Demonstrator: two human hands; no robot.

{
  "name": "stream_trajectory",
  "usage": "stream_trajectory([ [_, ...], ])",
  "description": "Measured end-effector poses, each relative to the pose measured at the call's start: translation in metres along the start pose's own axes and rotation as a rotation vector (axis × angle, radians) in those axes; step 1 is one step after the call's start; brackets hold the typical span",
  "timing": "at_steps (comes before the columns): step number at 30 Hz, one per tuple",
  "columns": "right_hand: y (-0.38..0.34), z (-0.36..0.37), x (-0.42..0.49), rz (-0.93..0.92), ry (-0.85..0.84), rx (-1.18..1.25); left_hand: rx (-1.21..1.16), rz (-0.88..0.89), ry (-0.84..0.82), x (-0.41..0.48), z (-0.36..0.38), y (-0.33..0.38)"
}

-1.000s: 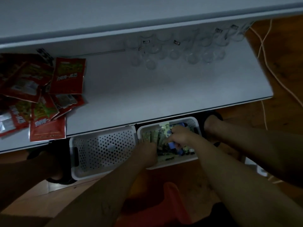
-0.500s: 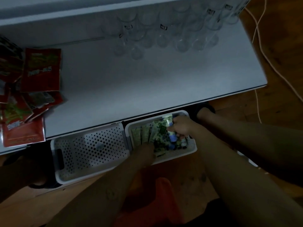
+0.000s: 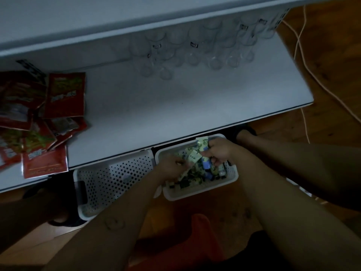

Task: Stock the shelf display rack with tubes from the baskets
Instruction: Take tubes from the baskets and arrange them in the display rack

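Two white perforated baskets stand on the floor under the shelf's front edge. The right basket (image 3: pixel 197 193) holds several green-patterned tubes (image 3: pixel 195 178) with blue caps. My right hand (image 3: pixel 219 151) is over this basket and grips a bunch of tubes (image 3: pixel 202 145), some with blue caps. My left hand (image 3: pixel 172 166) is in the same basket, its fingers curled around a pale tube (image 3: pixel 192 156). The left basket (image 3: pixel 109 180) looks nearly empty. The white shelf (image 3: pixel 175 106) lies above the baskets.
Red snack packets (image 3: pixel 48 118) are piled on the shelf's left end. Several clear glass cups (image 3: pixel 195 53) stand at the back of the shelf. A white cable (image 3: pixel 300 61) runs over the wooden floor at right. A red stool (image 3: pixel 203 239) is below my arms.
My right hand has lifted a bunch of tubes up from the right basket. My left hand has moved deeper into the basket and taken hold of a tube. The camera has shifted slightly.
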State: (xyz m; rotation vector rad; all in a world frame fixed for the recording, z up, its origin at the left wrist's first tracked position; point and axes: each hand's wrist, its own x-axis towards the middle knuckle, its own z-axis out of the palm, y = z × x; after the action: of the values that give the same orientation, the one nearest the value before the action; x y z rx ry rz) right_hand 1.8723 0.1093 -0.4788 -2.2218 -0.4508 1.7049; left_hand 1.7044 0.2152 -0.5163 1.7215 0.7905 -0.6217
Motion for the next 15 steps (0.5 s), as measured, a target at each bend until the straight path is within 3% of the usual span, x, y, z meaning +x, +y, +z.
stream_trajectory([
  [2, -0.006, -0.002, -0.011, -0.043, 0.043, 0.088, -0.175, -0.018, 0.06, -0.008, -0.006, 0.002],
  [6, -0.011, 0.004, -0.027, -0.079, 0.106, 0.192, -0.31, -0.032, 0.095, -0.022, -0.009, 0.004],
  [12, -0.011, 0.021, -0.034, -0.072, 0.078, 0.16, -0.804, -0.067, -0.04, -0.032, 0.001, 0.006],
  [15, -0.013, 0.02, -0.034, -0.075, 0.07, 0.173, -0.852, 0.036, -0.104, -0.036, -0.003, 0.008],
])
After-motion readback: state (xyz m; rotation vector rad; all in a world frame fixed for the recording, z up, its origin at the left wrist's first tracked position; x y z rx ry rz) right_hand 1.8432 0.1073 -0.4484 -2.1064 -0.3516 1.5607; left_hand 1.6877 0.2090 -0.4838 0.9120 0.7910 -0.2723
